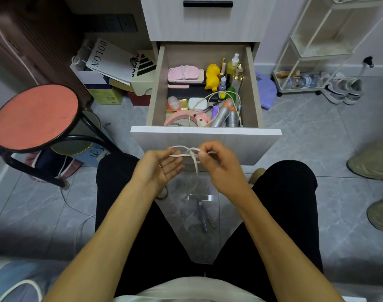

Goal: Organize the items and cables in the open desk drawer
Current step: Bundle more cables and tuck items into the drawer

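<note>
At the left edge of the frame I note a round stool (34,117) with a coral seat and black tube legs, standing on the grey tile floor. Right of it, in the upper left of the frame, paper shopping bags (112,62) lean against stacked boxes beside the cabinet.

At centre frame, below the drawer front, I see the left hand (162,168) palm-up with fingers loosely curled, gripping one loop end of a white cable (191,154). The cable is bundled into a short coil with a turn crossed around its middle and a tail hanging down. The right hand (219,166) pinches the other end of the coil between thumb and fingers. Both hands hold the cable clear of the drawer, just in front of its panel.

At upper centre, the open drawer (158,90) holds a pink case (185,75) wrapped in a white cord at the back, a yellow toy figure (212,77) just right of it, bottles along the right wall, a loose cream cable (216,105) looped over two silver spray cans (226,115) at the front right, and a pink headband (182,119) at the front left.

At lower centre, purple scissors (202,216) lie on the floor between the knees.

At upper right, a white wire rack (312,51) stands with sneakers (343,89) beside it.
</note>
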`<state>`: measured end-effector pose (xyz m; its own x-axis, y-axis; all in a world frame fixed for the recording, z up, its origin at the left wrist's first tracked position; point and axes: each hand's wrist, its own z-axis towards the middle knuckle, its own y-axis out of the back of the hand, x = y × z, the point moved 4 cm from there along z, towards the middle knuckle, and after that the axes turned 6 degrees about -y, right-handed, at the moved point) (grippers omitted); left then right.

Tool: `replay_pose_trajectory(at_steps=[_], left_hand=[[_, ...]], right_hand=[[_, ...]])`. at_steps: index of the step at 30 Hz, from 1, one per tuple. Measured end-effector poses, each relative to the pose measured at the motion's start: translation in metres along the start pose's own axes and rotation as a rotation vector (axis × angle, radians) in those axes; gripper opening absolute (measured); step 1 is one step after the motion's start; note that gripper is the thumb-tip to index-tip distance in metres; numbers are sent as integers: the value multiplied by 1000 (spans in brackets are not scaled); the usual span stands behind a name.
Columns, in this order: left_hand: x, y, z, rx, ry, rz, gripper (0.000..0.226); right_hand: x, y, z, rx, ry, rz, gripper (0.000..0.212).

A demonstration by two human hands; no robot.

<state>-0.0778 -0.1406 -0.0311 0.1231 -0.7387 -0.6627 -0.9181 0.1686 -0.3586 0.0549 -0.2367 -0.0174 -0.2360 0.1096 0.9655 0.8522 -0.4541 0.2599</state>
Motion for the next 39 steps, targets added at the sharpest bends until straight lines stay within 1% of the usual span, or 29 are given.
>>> replay_pose_trajectory(at_steps=[3,6,8,11,12,13,14,15,18,19,20,21,23,25,27,29,30,31,33,34,35,37,39], left_hand=[[0,0,5,5,3,-23,20],[-2,-2,11,66,-35,69,19],[-7,-3,13,153,-110,231,20],[-15,-6,11,344,-219,680,15],[-16,-7,11,384,-237,790,15],[-16,-8,12,387,-249,821,15],[-16,-8,13,350,-254,766,16],[-16,-6,15,277,-231,623,18],[-10,9,25,24,-67,19,19],[-7,14,29,-23,-31,-76,18],[-3,17,30,-35,-9,-84,17],[0,18,31,-17,-2,-33,17],[7,14,29,57,-9,144,18],[9,10,29,142,-66,403,19],[5,4,29,200,-207,741,15],[0,-5,31,253,-438,1101,16],[-1,-13,30,311,-553,1260,21],[-1,-20,29,394,-630,1354,24],[-1,-29,28,516,-674,1380,17],[-1,-30,29,521,-680,1364,14],[-2,-29,31,497,-708,1352,13],[-4,-22,37,372,-753,1295,15],[-4,-9,51,224,-654,1161,22]], right_hand=[[6,-2,1,69,-15,135,7],[2,-5,1,118,-153,338,13],[-6,-2,1,105,-231,416,16],[-19,6,2,96,-277,400,14],[-22,6,1,99,-284,396,13],[-24,7,0,102,-291,412,12],[-25,6,0,106,-298,447,11],[-25,5,0,109,-308,499,11],[-23,4,3,96,-368,636,19],[-23,4,4,81,-412,646,23],[-24,4,3,65,-458,627,24],[-25,4,2,59,-492,590,25],[-28,4,-3,59,-509,514,25],[-31,4,-5,45,-488,445,24],[-32,4,-5,37,-463,384,24],[-30,2,-3,54,-464,370,26],[-29,1,-2,64,-471,366,27],[-29,1,-1,69,-475,362,28],[-29,2,-1,70,-475,361,28],[-30,4,-2,62,-478,364,28],[-31,5,-2,56,-480,367,28],[-30,6,-2,56,-484,370,27],[-28,8,1,54,-480,360,27]])
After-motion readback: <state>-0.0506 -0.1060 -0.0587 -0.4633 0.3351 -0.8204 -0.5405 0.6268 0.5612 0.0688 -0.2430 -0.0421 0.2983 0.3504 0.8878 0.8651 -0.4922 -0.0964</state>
